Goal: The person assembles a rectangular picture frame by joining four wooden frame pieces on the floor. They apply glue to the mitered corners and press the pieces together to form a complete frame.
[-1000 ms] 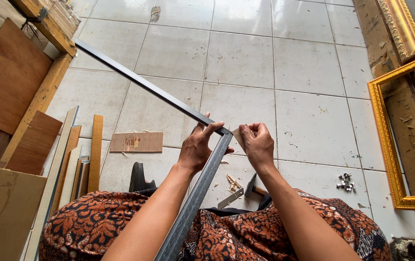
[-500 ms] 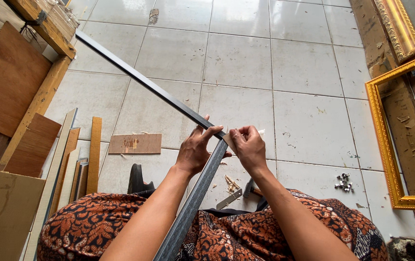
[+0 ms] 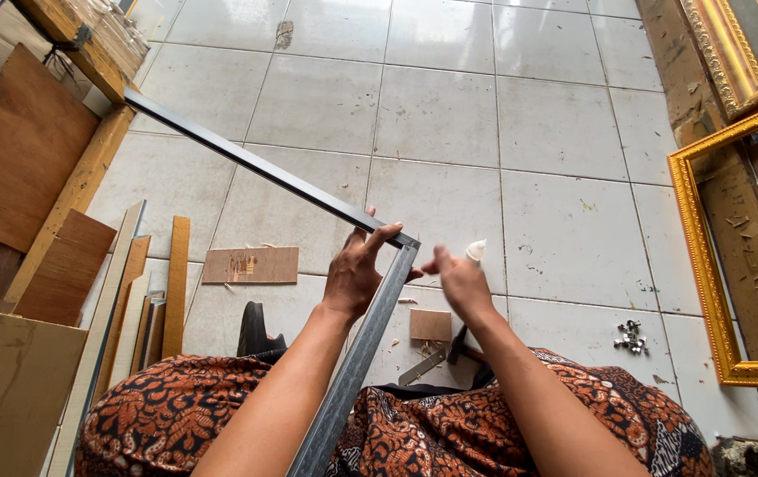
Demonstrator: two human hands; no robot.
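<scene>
White tiled floor (image 3: 449,115). Left hand (image 3: 357,274) at centre, fingers curled over corner of dark frame moulding (image 3: 264,172). Right hand (image 3: 458,278) at 3 o'clock, pinching small white bottle (image 3: 476,253). Gold frame (image 3: 705,256) far at 3 o'clock.

Both forearms bare, extended forward from the lap, converging; left hand (image 3: 358,274) palm down, fingers spread and curled forward, thumb toward the right; right hand (image 3: 458,278) just beside it, not touching, back toward the camera, fingers curled closed in a loose pinch; wrists roughly level.
</scene>
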